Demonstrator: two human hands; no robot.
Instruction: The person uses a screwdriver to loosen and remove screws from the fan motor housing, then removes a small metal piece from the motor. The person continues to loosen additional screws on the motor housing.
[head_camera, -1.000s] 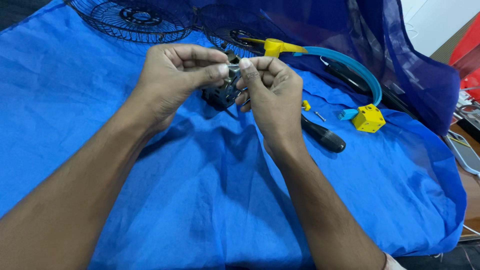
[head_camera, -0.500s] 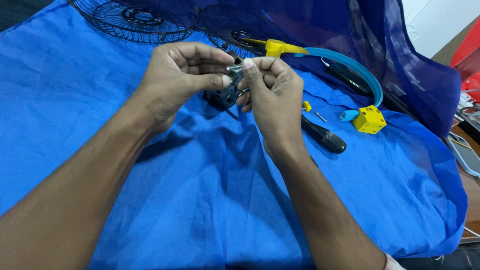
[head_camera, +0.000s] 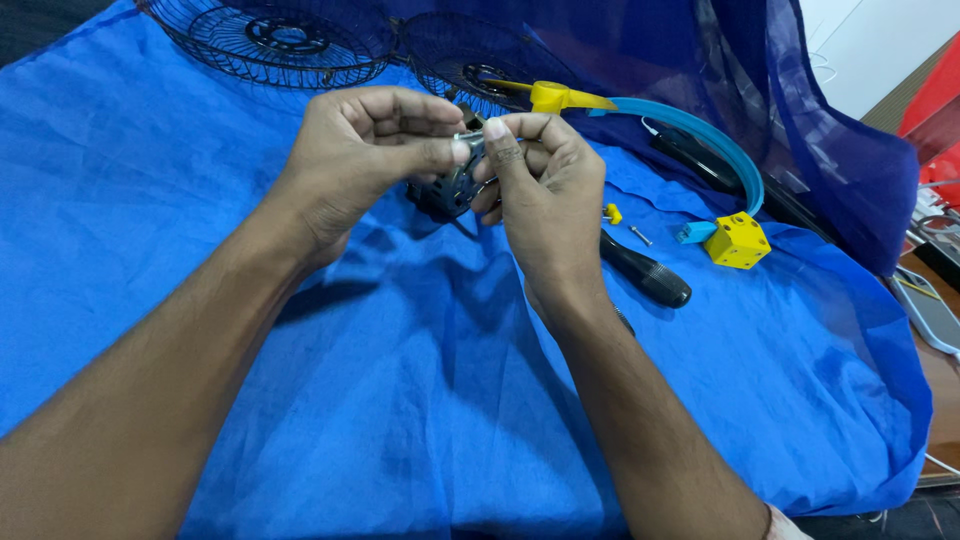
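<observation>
My left hand (head_camera: 365, 160) and right hand (head_camera: 540, 190) meet above the worktop, fingertips of both pinched closed on a small dark metal part (head_camera: 452, 185), held up between them. Beneath lies a blue cloth (head_camera: 300, 400) covering the worktop. Just right of my right hand rests a black tool handle (head_camera: 648, 272), with a small screw (head_camera: 641, 236) and a yellow cube (head_camera: 738, 240) beyond it. Two black wire fan grilles (head_camera: 270, 40) lie at the far edge. A curved light-blue band (head_camera: 700, 140) arcs past them. A pale wall (head_camera: 860, 50) shows at upper right.
</observation>
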